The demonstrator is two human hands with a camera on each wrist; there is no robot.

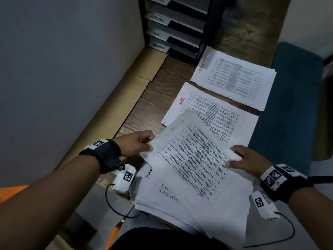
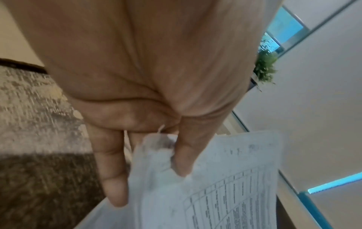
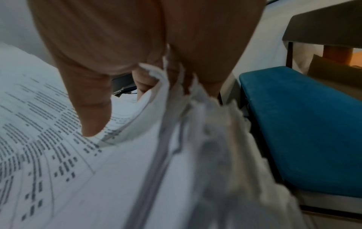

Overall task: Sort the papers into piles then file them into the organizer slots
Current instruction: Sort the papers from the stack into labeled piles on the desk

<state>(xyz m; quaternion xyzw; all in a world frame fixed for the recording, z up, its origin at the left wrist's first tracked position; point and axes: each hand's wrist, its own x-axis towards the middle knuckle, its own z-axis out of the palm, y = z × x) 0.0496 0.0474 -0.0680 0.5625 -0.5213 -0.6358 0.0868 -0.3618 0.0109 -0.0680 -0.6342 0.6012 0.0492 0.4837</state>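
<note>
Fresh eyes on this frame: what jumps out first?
Both hands, the left hand and the right hand, pinch one printed sheet lifted over the near stack. Beyond it two sorted piles lie on the desk, with the labelled organizer at the far end.

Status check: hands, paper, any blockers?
Left hand and right hand both pinch the top sheet, lifted over the unsorted stack. Two piles laid out. Organizer unobstructed.

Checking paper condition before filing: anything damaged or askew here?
Yes. The sheet held by the left hand and right hand has ragged, torn-looking edges where the fingers pinch it, clearest in both wrist views. The unsorted stack under it is fanned unevenly and overhangs the desk edge.
</note>
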